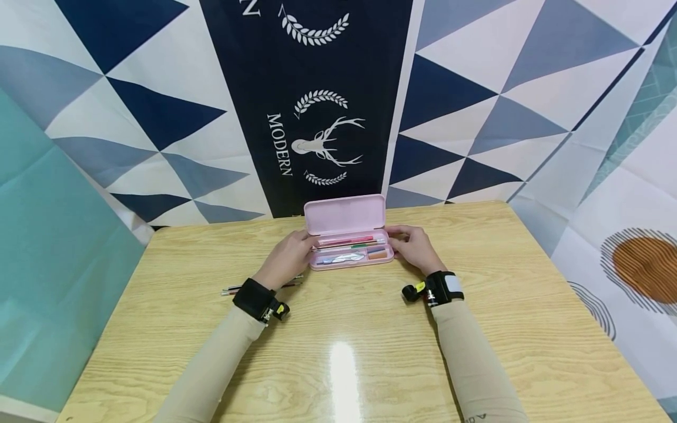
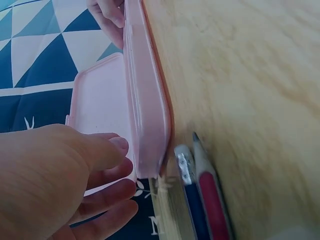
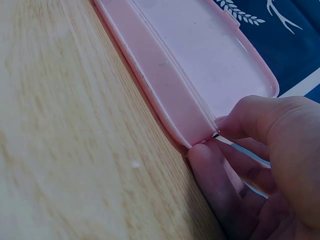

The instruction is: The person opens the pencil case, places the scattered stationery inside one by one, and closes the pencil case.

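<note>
A pink pencil case (image 1: 315,267) stands at the table's back edge, its lid (image 1: 346,215) raised behind it. Inside lie red and green pencils, a white-and-clear item and an orange-brown block. At the case's left end is my left hand (image 1: 285,258); its thumb overlaps the rim and the other fingers bend by the end wall in the left wrist view. My right hand (image 1: 418,249) pinches the right end, thumb at the upper rim and forefinger at the lower corner in the right wrist view. Under my left wrist lie loose pencils (image 1: 231,290), one with a red barrel (image 2: 212,202).
The wooden table (image 1: 370,329) reaches forward to a patterned cloth (image 1: 322,76) hanging right behind the case. A teal panel (image 1: 58,264) borders the left side, and a white printed cloth (image 1: 608,235) the right. Each wrist carries a strapped camera.
</note>
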{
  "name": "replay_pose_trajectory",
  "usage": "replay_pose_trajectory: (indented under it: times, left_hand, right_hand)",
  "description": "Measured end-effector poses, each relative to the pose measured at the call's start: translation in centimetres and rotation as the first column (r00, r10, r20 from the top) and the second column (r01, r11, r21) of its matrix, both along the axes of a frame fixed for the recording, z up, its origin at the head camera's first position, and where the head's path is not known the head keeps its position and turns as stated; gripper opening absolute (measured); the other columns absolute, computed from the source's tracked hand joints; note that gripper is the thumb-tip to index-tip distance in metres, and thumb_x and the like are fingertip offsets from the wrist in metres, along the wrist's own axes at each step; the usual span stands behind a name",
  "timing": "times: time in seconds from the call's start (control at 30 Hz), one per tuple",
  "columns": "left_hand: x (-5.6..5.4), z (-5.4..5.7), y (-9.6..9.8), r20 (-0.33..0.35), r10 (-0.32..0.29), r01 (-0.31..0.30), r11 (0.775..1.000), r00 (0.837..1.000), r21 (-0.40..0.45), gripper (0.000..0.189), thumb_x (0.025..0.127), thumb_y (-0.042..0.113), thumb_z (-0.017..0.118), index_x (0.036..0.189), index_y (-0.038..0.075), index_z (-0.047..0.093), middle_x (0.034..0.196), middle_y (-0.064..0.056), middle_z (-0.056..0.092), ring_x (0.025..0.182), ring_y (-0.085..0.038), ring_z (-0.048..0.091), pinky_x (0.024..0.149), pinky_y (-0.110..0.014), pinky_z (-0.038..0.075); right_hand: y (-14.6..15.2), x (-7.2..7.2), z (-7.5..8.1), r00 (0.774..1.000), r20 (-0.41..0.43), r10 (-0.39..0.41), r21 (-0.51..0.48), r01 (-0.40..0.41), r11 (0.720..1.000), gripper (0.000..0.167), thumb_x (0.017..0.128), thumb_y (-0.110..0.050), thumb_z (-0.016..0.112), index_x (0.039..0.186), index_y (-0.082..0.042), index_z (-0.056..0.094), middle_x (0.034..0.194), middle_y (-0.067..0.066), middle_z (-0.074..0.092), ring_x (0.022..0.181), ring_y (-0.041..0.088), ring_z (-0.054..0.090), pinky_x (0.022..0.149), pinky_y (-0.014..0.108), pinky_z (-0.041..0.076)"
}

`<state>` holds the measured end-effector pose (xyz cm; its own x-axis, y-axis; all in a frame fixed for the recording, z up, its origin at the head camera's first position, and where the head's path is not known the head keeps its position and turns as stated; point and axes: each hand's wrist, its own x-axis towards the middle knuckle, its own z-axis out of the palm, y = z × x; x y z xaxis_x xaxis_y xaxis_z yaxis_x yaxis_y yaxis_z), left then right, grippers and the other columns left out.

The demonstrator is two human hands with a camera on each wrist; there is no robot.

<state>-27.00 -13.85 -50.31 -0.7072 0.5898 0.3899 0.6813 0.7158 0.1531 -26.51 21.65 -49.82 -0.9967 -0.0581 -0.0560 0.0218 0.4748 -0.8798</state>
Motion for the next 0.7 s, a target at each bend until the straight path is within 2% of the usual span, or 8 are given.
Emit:
replay_pose_trajectory:
  times: [0.17, 0.23, 0.37, 0.43, 0.47, 0.6, 0.67, 0.7]
  left_hand:
    - [-0.8, -2.1, -1.5, 0.028, 0.019, -0.02, 1.0, 0.999, 0.019, 0.023, 0.1, 0.005, 0.077, 0.123, 0.009, 0.081, 0.106, -0.01, 0.076, 0.097, -0.026, 0.071, 0.086, -0.042, 0.063]
    - [-1.6, -3.6, -2.3, 0.017, 0.031, -0.031, 0.999, 0.999, 0.006, 0.021, 0.101, 0.011, 0.079, 0.123, 0.01, 0.082, 0.105, -0.006, 0.076, 0.096, -0.022, 0.07, 0.084, -0.038, 0.062]
    - [-2.0, -4.8, -3.5, -0.017, 0.042, -0.043, 0.999, 0.999, -0.027, 0.023, 0.102, 0.017, 0.082, 0.125, 0.013, 0.083, 0.105, -0.001, 0.076, 0.092, -0.016, 0.07, 0.081, -0.033, 0.062]
    - [-1.6, -4.8, -4.1, -0.022, 0.038, -0.039, 0.999, 0.999, -0.027, 0.023, 0.103, 0.017, 0.079, 0.125, 0.014, 0.082, 0.105, -0.001, 0.076, 0.091, -0.017, 0.069, 0.079, -0.032, 0.061]
    - [-0.9, -3.9, -4.1, -0.004, 0.04, -0.04, 0.999, 0.999, -0.021, 0.023, 0.103, 0.014, 0.079, 0.125, 0.011, 0.082, 0.104, -0.004, 0.076, 0.092, -0.019, 0.07, 0.08, -0.034, 0.062]
    - [-0.2, -3.8, -5.2, 0.025, 0.032, -0.032, 0.999, 0.999, -0.019, 0.02, 0.105, 0.014, 0.076, 0.124, 0.011, 0.08, 0.105, -0.005, 0.074, 0.094, -0.022, 0.07, 0.081, -0.035, 0.061]
    - [1.6, -1.7, -5.1, 0.046, 0.032, -0.031, 0.999, 0.998, -0.02, 0.02, 0.105, 0.013, 0.078, 0.124, 0.009, 0.081, 0.107, -0.008, 0.076, 0.097, -0.024, 0.071, 0.085, -0.037, 0.063]
    - [1.4, -2.2, -5.8, 0.04, 0.013, -0.013, 1.0, 0.999, -0.005, 0.019, 0.108, 0.019, 0.076, 0.125, 0.012, 0.08, 0.108, -0.005, 0.076, 0.098, -0.02, 0.07, 0.086, -0.033, 0.062]
  right_hand:
    - [0.1, 0.0, 0.2, 1.0, 0.009, 0.0, -0.008, 0.0, 1.0, 0.04, 0.113, -0.013, 0.067, 0.151, -0.005, 0.07, 0.133, 0.027, 0.073, 0.09, 0.015, 0.068, 0.069, 0.019, 0.06]
    - [0.1, 0.1, 0.2, 1.0, 0.007, 0.002, -0.004, -0.002, 1.0, 0.04, 0.113, -0.013, 0.067, 0.152, -0.005, 0.07, 0.132, 0.028, 0.073, 0.089, 0.016, 0.068, 0.069, 0.019, 0.059]
    - [0.1, 0.2, 0.1, 1.0, 0.004, -0.001, -0.004, 0.001, 1.0, 0.04, 0.113, -0.013, 0.067, 0.151, -0.005, 0.07, 0.132, 0.028, 0.073, 0.09, 0.016, 0.068, 0.069, 0.018, 0.059]
    - [0.0, 0.2, 0.1, 1.0, 0.002, -0.001, -0.008, 0.001, 1.0, 0.04, 0.112, -0.013, 0.067, 0.151, -0.004, 0.07, 0.133, 0.028, 0.072, 0.091, 0.016, 0.067, 0.07, 0.018, 0.059]
    - [0.0, 0.2, 0.1, 1.0, 0.001, 0.0, -0.007, 0.0, 1.0, 0.04, 0.112, -0.013, 0.067, 0.151, -0.004, 0.07, 0.133, 0.028, 0.072, 0.092, 0.016, 0.067, 0.07, 0.018, 0.059]
    - [0.1, 0.2, 0.1, 1.0, -0.004, -0.001, -0.001, 0.001, 1.0, 0.04, 0.112, -0.014, 0.068, 0.151, -0.005, 0.07, 0.134, 0.027, 0.072, 0.094, 0.018, 0.066, 0.07, 0.018, 0.059]
    - [0.0, 0.2, 0.1, 1.0, -0.002, -0.001, 0.001, 0.001, 1.0, 0.04, 0.112, -0.014, 0.068, 0.151, -0.005, 0.07, 0.134, 0.027, 0.072, 0.095, 0.019, 0.066, 0.07, 0.018, 0.059]
    - [0.0, 0.3, 0.1, 1.0, -0.001, -0.002, 0.001, 0.002, 1.0, 0.04, 0.112, -0.014, 0.068, 0.151, -0.005, 0.071, 0.134, 0.027, 0.072, 0.096, 0.02, 0.066, 0.07, 0.018, 0.059]
